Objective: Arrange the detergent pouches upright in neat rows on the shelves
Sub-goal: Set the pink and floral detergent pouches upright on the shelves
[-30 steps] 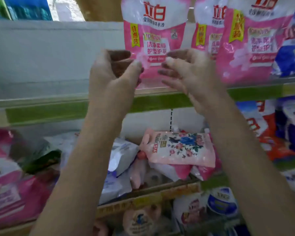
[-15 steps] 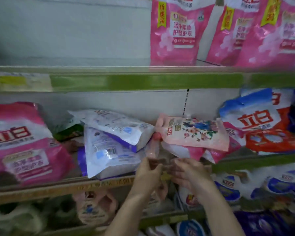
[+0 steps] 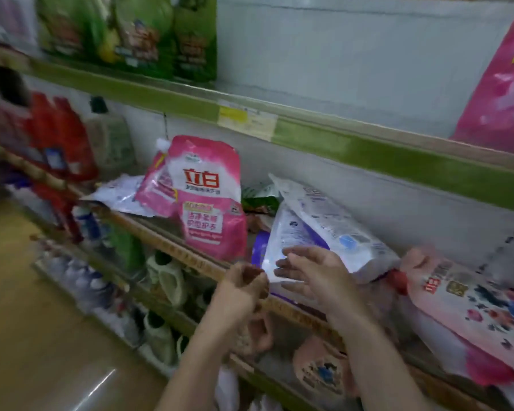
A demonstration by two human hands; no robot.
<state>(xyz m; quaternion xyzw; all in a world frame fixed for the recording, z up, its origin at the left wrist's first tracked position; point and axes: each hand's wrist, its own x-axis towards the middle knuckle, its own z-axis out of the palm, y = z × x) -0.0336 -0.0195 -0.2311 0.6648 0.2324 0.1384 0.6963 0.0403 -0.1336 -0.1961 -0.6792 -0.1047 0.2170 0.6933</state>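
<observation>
Left hand (image 3: 244, 287) is seen curled, holding nothing, now raised from the lower shelf edge; right hand (image 3: 312, 271) is spread over the white pouch (image 3: 324, 232) lying flat on the middle shelf (image 3: 172, 247). Pink pouch (image 3: 202, 197) is stood upright further left; floral pouch (image 3: 469, 307) is lying at right.

Both hands dropped from top shelf — right hand (image 3: 312, 272) at white pouch (image 3: 318, 232).
</observation>
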